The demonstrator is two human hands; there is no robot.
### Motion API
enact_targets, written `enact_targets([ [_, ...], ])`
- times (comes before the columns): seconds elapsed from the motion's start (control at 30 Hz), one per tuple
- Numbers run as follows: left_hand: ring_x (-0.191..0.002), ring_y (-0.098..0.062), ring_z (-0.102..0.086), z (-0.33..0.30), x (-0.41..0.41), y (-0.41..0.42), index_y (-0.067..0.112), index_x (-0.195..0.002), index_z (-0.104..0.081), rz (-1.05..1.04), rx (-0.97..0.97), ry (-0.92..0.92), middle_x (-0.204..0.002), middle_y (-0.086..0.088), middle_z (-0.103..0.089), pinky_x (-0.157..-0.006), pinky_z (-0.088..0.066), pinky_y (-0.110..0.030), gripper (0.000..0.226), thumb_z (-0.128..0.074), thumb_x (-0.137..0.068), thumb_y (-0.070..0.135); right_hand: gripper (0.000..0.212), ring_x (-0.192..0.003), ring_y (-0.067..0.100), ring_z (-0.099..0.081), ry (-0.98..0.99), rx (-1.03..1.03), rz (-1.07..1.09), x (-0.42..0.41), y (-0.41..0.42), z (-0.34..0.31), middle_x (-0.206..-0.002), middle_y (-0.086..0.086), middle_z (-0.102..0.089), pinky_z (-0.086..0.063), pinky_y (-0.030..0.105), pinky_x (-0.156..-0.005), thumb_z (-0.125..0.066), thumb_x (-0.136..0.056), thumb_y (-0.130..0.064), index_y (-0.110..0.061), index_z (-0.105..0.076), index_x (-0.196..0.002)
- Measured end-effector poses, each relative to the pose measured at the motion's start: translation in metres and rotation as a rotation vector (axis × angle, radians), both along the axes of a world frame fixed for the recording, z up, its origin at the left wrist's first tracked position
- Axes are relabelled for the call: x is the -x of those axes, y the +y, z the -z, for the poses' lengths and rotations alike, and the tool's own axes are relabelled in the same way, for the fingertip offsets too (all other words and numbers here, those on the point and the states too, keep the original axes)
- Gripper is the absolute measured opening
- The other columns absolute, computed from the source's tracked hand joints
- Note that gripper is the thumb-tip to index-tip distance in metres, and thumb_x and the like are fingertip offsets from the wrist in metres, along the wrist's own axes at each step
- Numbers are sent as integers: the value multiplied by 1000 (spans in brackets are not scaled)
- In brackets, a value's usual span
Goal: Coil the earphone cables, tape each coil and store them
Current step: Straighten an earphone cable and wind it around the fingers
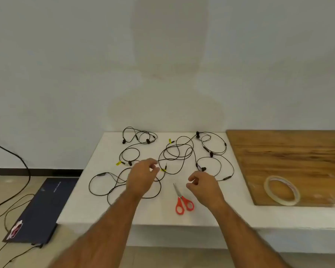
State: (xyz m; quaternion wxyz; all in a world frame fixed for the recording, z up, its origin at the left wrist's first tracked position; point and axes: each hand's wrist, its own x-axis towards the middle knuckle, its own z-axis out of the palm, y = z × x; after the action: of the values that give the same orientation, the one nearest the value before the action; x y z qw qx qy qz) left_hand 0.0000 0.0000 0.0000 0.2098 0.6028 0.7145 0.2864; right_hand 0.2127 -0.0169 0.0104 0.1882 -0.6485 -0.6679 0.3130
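Several black earphone cables (174, 153) lie loose and overlapping across the white table (201, 215). They look light, limp and tangle-prone, best taken near a plug or earbud. The left hand (141, 178) seems to pinch a cable near a yellow-tagged plug; the right hand (203, 185) hovers loosely curled, holding nothing. Red scissors (182, 200) lie near; a tape roll (281, 190) sits on the wooden board (288, 151) to the right

Earphone cables (174, 153) sprawl across the tabletop (97, 209) toward the wall – scissors (183, 200) sit in front of them, tape roll (281, 190) off right on a board (290, 151), flat box (41, 209) on the floor left
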Motion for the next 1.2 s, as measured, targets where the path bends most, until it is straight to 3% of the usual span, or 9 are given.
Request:
enact_targets([
  [0.2,-106,-10,-56,13,-65,29,26,-134,-52,147,116,121,-123,7,-57,-91,-47,-27,53,-66,-86,43,19,-76,7,-60,39,-75,76,-9,9,-1,-83,-8,-63,-48,19,-69,-66,-89,-31,-19,-66,-104],
  [0.33,-95,-12,-62,18,-82,39,24,-110,-66,145,140,267,-105,6,-67,-84,-53,-33,23,-55,-94,35,19,-75,7,-60,64,-75,103,-16,12,-1,-84,-7,-64,-48,20,-67,-66,-88,-33,-20,-66,-102],
  [0.43,-85,-14,-64,1,-78,42,26,-99,-69,103,42,268,-92,6,-70,-75,-53,-33,20,-50,-96,32,17,-76,7,-60,103,-85,126,-18,15,-5,-84,-7,-65,-49,22,-68,-66,-88,-32,-20,-67,-99],
  [0.67,-97,-15,-66,-117,-57,61,24,-109,-73,168,-238,262,-101,5,-74,-83,-51,-31,23,-58,-94,32,17,-77,7,-60,327,-310,303,-34,17,-42,-92,-5,-67,-40,8,-62,-63,-90,-14,-16,-68,-105],
  [0.8,-99,-15,-64,-176,-65,59,27,-108,-73,263,-365,354,-103,7,-74,-84,-51,-34,22,-58,-93,34,31,-95,13,-61,438,-528,258,-41,22,-98,-106,-1,-64,-52,31,-84,-67,-88,-14,-17,-62,-119],
  [0.9,-95,-17,-65,-207,-80,44,27,-105,-74,354,-414,429,-99,7,-74,-81,-51,-35,21,-59,-92,34,55,-116,10,-51,382,-541,97,-37,24,-155,-127,-3,-57,-41,29,-97,-69,-89,-21,-19,-47,-139],
  [0.97,-91,-16,-64,-223,-88,32,26,-105,-74,376,-448,450,-96,6,-74,-78,-52,-35,21,-57,-93,33,55,-106,12,-57,354,-453,-21,-34,29,-191,-115,1,-63,-43,27,-91,-68,-90,-23,-15,-45,-140],
  [1.07,-85,-16,-63,-236,-89,15,24,-101,-72,332,-458,442,-90,6,-72,-74,-52,-36,21,-56,-93,36,17,-65,10,-57,360,-328,-121,-37,27,-226,-71,-2,-61,-50,28,-68,-65,-92,-18,-11,-66,-108],
  [1.2,-82,-17,-63,-220,-67,-3,21,-95,-71,278,-314,330,-85,5,-70,-74,-53,-37,18,-57,-93,33,13,-59,9,-48,276,-384,-67,-50,22,-239,-61,-9,-50,-52,35,-69,-61,-92,-14,-8,-66,-81],
])
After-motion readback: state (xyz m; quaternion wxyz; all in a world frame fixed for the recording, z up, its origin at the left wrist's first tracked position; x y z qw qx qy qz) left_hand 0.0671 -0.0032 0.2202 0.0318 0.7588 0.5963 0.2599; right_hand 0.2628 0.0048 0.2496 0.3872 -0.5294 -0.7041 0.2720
